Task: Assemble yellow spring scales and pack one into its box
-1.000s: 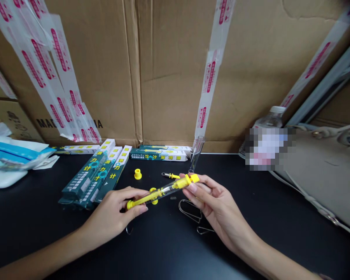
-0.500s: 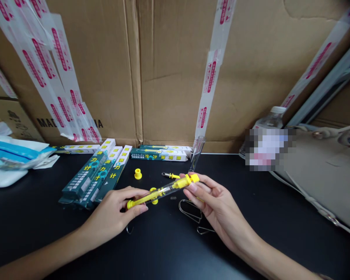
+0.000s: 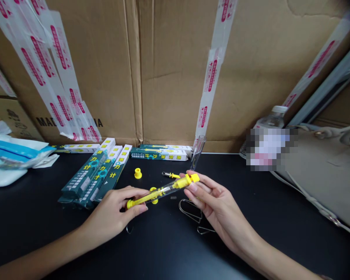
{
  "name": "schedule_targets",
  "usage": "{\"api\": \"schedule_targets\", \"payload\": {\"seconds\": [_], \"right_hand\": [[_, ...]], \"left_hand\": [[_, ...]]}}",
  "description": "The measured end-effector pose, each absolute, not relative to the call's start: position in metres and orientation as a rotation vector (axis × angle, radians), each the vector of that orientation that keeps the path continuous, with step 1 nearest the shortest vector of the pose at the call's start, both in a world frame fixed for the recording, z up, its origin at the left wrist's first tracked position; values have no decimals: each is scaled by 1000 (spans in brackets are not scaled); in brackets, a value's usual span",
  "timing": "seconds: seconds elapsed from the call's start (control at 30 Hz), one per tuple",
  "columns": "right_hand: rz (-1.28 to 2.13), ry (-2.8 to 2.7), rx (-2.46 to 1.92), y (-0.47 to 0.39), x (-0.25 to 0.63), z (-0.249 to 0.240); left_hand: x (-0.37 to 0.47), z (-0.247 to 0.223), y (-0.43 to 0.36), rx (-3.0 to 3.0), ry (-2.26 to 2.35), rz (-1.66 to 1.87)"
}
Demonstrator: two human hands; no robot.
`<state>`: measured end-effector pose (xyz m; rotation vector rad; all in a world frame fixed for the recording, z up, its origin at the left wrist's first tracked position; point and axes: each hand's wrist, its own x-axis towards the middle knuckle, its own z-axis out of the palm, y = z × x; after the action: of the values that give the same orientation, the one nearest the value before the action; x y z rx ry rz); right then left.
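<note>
A clear tube with yellow parts inside is held between my two hands, its right end tilted up. My left hand pinches its yellow lower-left end between thumb and fingers. The fingers of my right hand close round the yellow cap at the upper-right end. Behind the tube lie a yellow cap, a second yellow piece partly hidden by the tube, and a yellow rod with a metal tip. A small spring and a bent metal wire are near my right hand.
Green and white boxes lie at the left, with more boxes against the cardboard. An empty clear tube stands beyond my right hand. A bottle and a beige bag are at the right, a blue-white packet far left.
</note>
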<state>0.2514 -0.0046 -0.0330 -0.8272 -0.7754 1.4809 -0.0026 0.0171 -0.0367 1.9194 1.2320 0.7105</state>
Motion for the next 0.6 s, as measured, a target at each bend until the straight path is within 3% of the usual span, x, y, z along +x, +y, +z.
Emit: {"api": "schedule_targets", "payload": {"seconds": [0.6], "right_hand": [[1517, -764, -793, -3, 254, -35]], "left_hand": [[-4, -39, 18, 1921, 1220, 695]]}}
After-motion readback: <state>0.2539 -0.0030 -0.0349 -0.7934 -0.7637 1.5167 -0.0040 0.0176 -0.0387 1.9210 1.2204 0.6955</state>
